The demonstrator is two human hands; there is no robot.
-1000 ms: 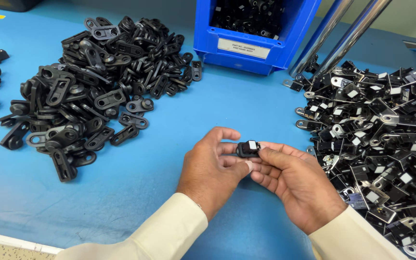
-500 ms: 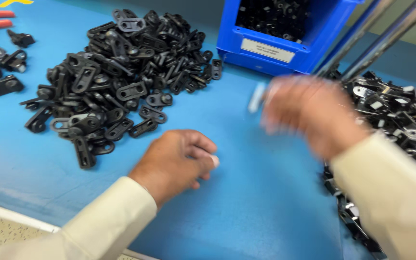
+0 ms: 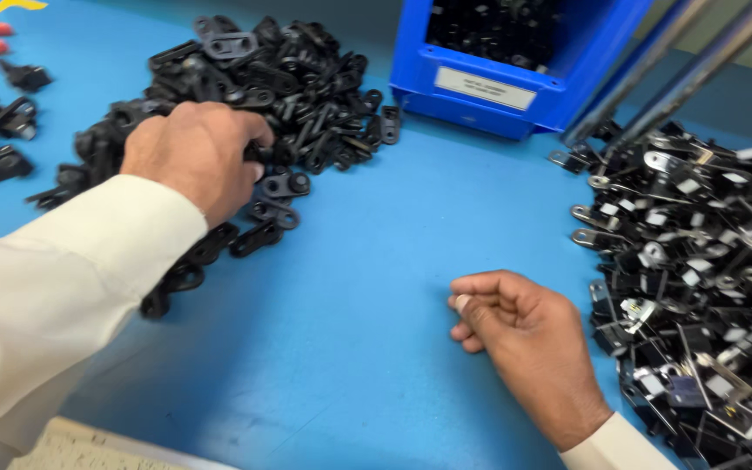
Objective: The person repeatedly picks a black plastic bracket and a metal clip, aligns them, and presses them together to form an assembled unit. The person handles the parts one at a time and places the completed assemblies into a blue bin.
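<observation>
Black plastic brackets [image 3: 245,96] lying heaped on the blue desk [image 3: 367,261], left hand [image 3: 198,152] closing fingers into the pile; right hand [image 3: 528,335] resting loosely curled beside metal-tabbed parts [image 3: 698,252].

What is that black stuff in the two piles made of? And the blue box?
Left pile: probably moulded plastic; matte black, rounded loops. Right pile: looks like black plastic with metal; shiny silvery tabs show. Blue box: likely plastic; smooth, glossy walls.
</observation>
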